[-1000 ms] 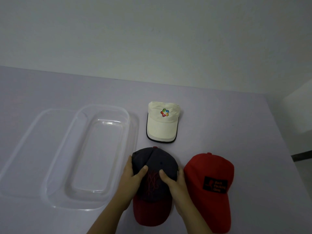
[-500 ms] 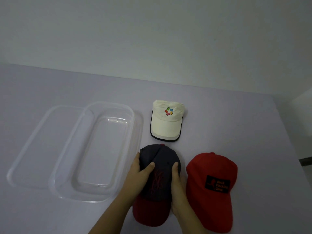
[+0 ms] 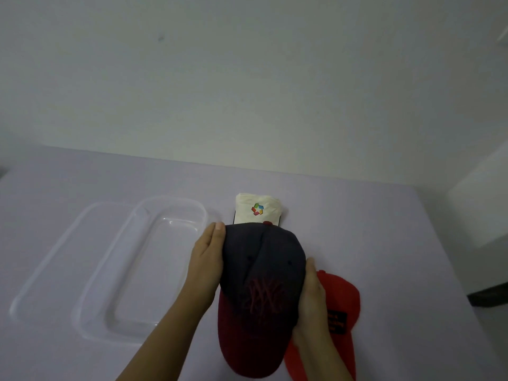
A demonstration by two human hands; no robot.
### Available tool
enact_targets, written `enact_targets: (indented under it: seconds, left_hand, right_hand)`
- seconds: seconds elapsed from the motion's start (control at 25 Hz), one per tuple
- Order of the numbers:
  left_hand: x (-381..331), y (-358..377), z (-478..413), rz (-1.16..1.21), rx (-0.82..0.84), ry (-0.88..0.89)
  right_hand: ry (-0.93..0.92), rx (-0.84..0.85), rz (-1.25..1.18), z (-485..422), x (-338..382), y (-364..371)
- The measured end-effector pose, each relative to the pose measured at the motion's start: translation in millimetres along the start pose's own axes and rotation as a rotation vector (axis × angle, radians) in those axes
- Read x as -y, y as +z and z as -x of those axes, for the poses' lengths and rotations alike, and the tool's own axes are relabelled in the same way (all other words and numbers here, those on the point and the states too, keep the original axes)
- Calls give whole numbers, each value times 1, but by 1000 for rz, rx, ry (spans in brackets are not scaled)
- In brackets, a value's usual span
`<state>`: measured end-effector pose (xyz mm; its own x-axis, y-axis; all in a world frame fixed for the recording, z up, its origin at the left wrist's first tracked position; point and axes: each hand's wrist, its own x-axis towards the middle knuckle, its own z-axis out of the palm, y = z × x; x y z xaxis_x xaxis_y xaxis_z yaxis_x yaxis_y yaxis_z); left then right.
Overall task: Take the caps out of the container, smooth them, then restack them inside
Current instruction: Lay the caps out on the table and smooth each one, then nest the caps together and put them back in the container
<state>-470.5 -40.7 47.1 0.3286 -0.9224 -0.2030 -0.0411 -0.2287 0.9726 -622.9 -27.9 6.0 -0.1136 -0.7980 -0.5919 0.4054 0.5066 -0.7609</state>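
Observation:
A dark navy cap with a maroon brim and red embroidery is held up between both hands, in front of the other caps. My left hand grips its left side, thumb up by the crown. My right hand grips its right side; the fingers of both hands are hidden under the cap. A red cap with a black patch lies on the table, partly covered by my right hand. A cream cap with a coloured logo lies farther back. The clear plastic container stands empty at the left.
A clear lid lies under or beside the container's left side. The purple table ends at a pale wall behind. A white block stands past the table's right edge.
Both hands moved from the top of the navy cap to its sides and raised it off the table toward the camera. It now covers part of the cream and red caps.

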Motion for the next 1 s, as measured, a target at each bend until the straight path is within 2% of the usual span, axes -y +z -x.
enact_targets:
  seconds: [0.16,0.32,0.4,0.48,0.6,0.72,0.8,0.88,1.0]
  left_hand:
    - [2,-4,2,6,53,-101]
    - [14,-24,23,-31,312,-338]
    - [17,-36,29,83,378,-408]
    - [18,-55,25,176,350,-403]
    - [21,-91,5,192,281,-356]
    - [31,-142,-21,213,208,-395]
    - [42,-177,-39,217,199,-445]
    - [60,-206,-57,194,186,-476]
    - [86,-224,-84,89,181,-535]
  right_hand:
    - [-31,-32,21,-4,-2,-4]
    - [56,1,-74,-6,-13,7]
    - [130,24,-87,-8,-24,21]
    - [146,56,-82,-7,-33,42]
    - [138,129,-116,0,-41,86]
    - [75,227,-175,7,-61,137]
    - [-10,240,-92,8,-81,165]
    - [-102,238,103,6,-100,186]
    - [-91,252,407,0,-125,205]
